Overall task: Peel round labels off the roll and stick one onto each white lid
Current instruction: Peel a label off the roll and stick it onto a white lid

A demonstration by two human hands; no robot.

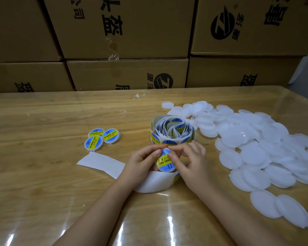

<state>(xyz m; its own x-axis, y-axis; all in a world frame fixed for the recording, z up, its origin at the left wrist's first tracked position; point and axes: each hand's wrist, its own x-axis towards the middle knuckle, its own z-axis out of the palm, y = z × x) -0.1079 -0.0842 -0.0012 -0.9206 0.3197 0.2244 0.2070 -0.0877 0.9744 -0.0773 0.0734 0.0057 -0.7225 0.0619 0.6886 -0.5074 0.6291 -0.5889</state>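
- The person's left hand (140, 163) grips a white lid (166, 170) just in front of them over the wooden table (43, 121), thumb curled over its upper edge and fingers hidden behind it.
- The right hand (191, 158) holds the same lid from the other side, forefinger along the top and thumb pressed down on the face.
- A round label (164, 161), blue with a yellow band reading "SOLDERING PASTE", lies on that lid between the two thumbs.
- The label roll (172, 132) stands on its edge just behind the hands, loosely wound, with more blue and yellow labels showing around its outside.
- A bare white backing strip (103, 163) runs out from under the left wrist toward the left and curls beneath the hands.
- Three labelled lids (103, 137) lie together on the table to the left, touching one another.
- A pile of white lids (247, 139) spreads over the right side of the table, many overlapping.
- Stacked cardboard boxes (128, 32) with black print stand along the far edge.
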